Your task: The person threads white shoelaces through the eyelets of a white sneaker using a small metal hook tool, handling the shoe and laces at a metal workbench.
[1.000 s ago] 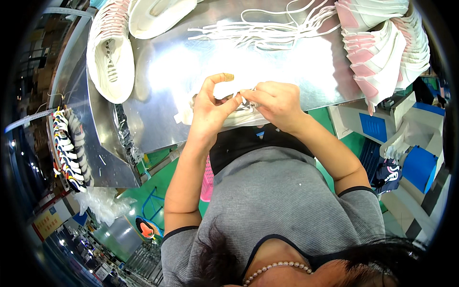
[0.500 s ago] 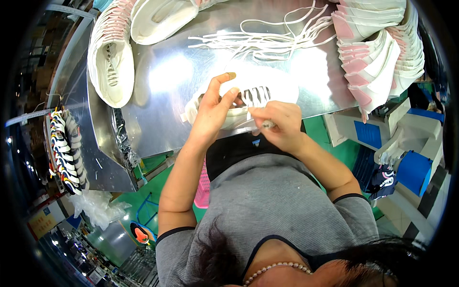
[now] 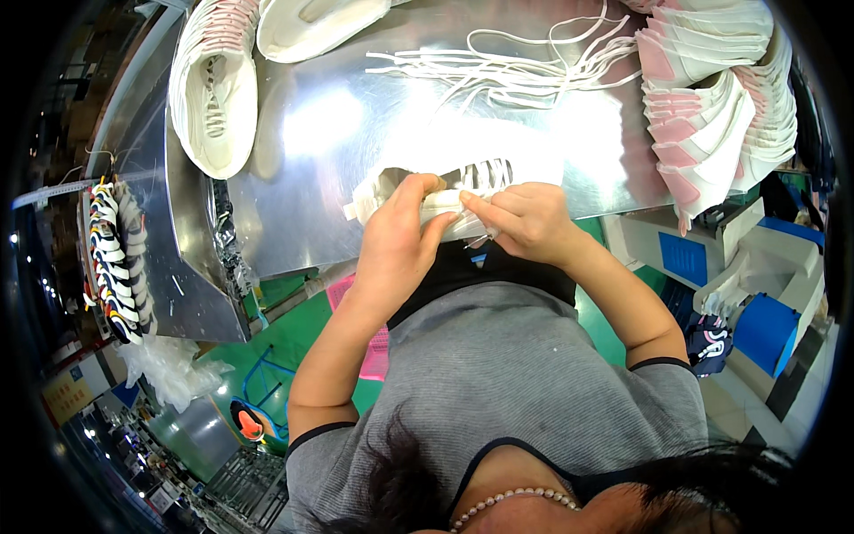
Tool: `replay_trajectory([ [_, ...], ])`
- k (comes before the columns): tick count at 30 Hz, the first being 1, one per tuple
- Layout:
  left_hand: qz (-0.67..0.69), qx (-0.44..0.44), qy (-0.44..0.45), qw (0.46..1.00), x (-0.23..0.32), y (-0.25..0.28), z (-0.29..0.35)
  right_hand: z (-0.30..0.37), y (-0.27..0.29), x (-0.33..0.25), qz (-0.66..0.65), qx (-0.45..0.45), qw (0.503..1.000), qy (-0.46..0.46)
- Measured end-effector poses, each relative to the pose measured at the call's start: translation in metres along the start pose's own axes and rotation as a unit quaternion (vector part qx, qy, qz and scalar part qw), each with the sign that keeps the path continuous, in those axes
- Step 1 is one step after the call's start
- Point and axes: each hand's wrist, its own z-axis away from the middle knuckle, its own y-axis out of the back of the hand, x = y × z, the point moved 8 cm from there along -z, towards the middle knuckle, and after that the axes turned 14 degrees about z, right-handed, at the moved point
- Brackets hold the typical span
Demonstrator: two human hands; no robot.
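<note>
Left hand (image 3: 398, 238): curled over the near side of the white shoe upper (image 3: 445, 191), fingers clamping it from the left, thumb on top.
Right hand (image 3: 525, 222): fingertips pressed together, pinching what looks like a lace end at the upper's near edge; the lace itself is too small to be sure of.
Shoe upper: at the near edge of the shiny metal surface (image 3: 356, 125), just in front of the person's body, its laced eyelet rows showing between the hands.
Change: half a second ago the left hand's fingers were lifted and spread over the upper; now they have closed on it, and the right hand has drawn in against the left.
Meaning: my judgement is the lacing is mid-way, with a pull or threading step under way.
Far: loose white laces (image 3: 507, 67) lie well apart.
Right: a stack of white and pink uppers (image 3: 712, 98).
Far left: a finished white shoe (image 3: 213, 89).
</note>
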Motion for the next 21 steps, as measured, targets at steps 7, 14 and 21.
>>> replay_trajectory([
  [7,-0.075,0.039,-0.003,0.996,0.008,-0.005,-0.004,0.007,-0.003,0.002,-0.038,-0.060,0.996,-0.056],
  [14,-0.121,0.067,-0.022,0.990,0.004,-0.008,-0.003,0.027,0.003,0.009,-0.224,-0.116,0.911,-0.325],
  [21,-0.096,0.061,0.005,0.993,0.002,-0.008,-0.003,0.027,-0.006,0.011,-0.237,-0.161,0.888,-0.358],
])
